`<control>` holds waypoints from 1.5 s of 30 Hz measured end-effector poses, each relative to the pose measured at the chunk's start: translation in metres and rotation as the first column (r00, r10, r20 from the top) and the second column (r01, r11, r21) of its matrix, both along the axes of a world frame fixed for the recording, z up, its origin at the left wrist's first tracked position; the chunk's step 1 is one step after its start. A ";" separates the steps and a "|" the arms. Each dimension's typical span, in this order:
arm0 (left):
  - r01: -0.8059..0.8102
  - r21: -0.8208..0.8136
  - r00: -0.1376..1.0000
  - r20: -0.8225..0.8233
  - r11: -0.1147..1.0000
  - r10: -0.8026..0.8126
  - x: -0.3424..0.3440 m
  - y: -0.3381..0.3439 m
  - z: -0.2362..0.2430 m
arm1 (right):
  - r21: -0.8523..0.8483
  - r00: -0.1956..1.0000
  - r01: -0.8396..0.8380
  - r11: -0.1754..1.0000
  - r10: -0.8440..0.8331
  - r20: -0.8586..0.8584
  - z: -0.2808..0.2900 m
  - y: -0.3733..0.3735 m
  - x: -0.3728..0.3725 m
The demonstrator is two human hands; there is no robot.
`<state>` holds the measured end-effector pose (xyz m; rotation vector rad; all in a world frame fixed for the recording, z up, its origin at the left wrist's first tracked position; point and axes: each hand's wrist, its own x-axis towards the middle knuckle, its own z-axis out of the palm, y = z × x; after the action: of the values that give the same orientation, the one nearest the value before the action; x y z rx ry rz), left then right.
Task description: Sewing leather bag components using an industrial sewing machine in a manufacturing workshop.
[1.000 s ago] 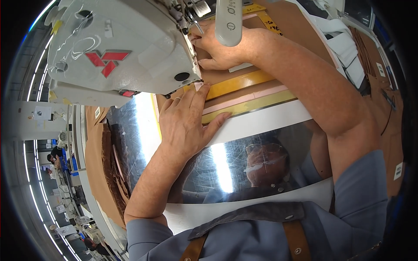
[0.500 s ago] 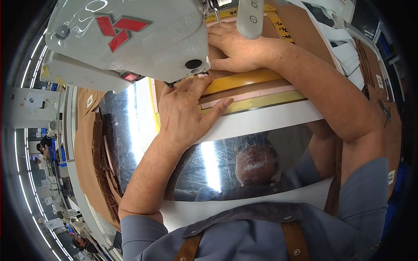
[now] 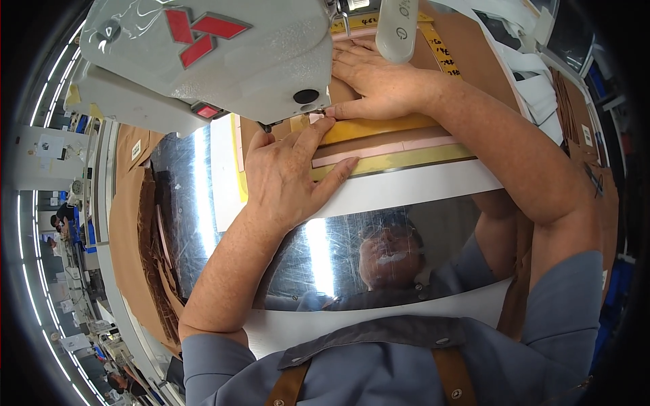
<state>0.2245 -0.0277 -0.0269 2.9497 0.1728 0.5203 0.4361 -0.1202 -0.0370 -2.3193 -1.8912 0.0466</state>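
My left hand [image 3: 284,172] lies open, thumb apart, on a layered board beside a pink strip [image 3: 359,153] and a pale yellow strip [image 3: 386,159]. Its index fingertip is at a small pale piece beside the white sewing machine head [image 3: 196,74], which bears red diamond shapes. My right hand [image 3: 382,88] lies open above it, fingers spread over the board, thumb near that index fingertip. An orange-yellow bar [image 3: 379,126] runs beneath the right hand. A yellow marked edge [image 3: 440,47] borders the board. Part of the board is hidden under the machine head.
Polished metal [image 3: 311,257] and a white sheet [image 3: 420,177] lie nearer me. Brown cut pieces [image 3: 132,223] are stacked at left, with more [image 3: 569,115] and white strips [image 3: 535,88] at right. A grey handle [image 3: 396,30] hangs over the board. People [image 3: 62,218] work at distant benches.
The view has shifted, so the machine sits higher and further right in the picture. My right hand's fingers are more stretched out and flatter; both hands remain on the board.
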 end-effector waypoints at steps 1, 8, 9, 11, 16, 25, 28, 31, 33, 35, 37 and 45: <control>0.000 -0.001 1.000 -0.025 1.000 0.000 0.000 0.001 0.000 | -0.002 1.000 -0.004 1.000 0.004 0.000 0.000 0.001 0.000; -0.027 0.077 0.987 -0.157 0.997 0.039 0.005 0.003 0.008 | -0.040 0.996 -0.020 0.999 0.016 -0.090 0.003 0.003 0.011; -0.021 0.075 0.987 -0.160 0.997 0.033 0.006 0.003 0.007 | -0.042 0.996 -0.006 0.999 0.002 -0.092 0.004 0.002 0.010; -0.005 0.076 0.986 -0.165 0.997 0.017 0.007 0.004 0.006 | -0.041 0.996 -0.006 0.999 0.003 -0.091 0.006 -0.001 0.006; 0.023 0.038 1.000 -0.004 0.999 -0.023 0.005 0.001 -0.002 | 0.015 0.996 -0.062 0.998 0.063 -0.070 0.003 0.000 0.006; 0.040 0.027 0.999 -0.010 0.999 -0.040 0.008 -0.004 0.003 | -0.065 0.998 -0.054 0.996 0.052 -0.025 0.006 0.001 0.015; 0.039 0.021 0.999 0.008 0.999 -0.039 0.007 -0.001 0.004 | -0.037 0.997 -0.075 0.997 0.074 -0.019 0.001 -0.001 0.018; 0.046 0.008 0.999 0.008 0.999 -0.046 0.006 0.003 0.003 | 0.000 0.993 -0.109 0.994 0.109 -0.038 -0.001 -0.001 0.020; 0.057 0.014 0.998 0.016 0.998 -0.057 0.006 0.003 0.002 | 0.004 0.991 -0.129 0.992 0.129 -0.043 -0.001 0.000 0.020; 0.048 0.031 0.999 -0.020 0.998 -0.047 0.005 0.003 0.001 | -0.005 0.988 -0.128 0.992 0.127 -0.082 -0.001 0.000 0.020; 0.046 0.065 0.999 -0.022 0.997 -0.045 0.004 0.002 0.000 | -0.021 0.988 -0.130 0.991 0.128 -0.083 0.001 0.000 0.019; 0.061 0.081 0.998 -0.027 0.995 -0.059 0.002 -0.013 0.003 | -0.088 0.990 -0.124 0.988 0.117 -0.080 0.008 -0.001 0.019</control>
<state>0.2265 -0.0406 -0.0238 3.0307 0.0670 0.4946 0.4550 -0.1216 -0.0287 -2.2237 -2.0303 0.2356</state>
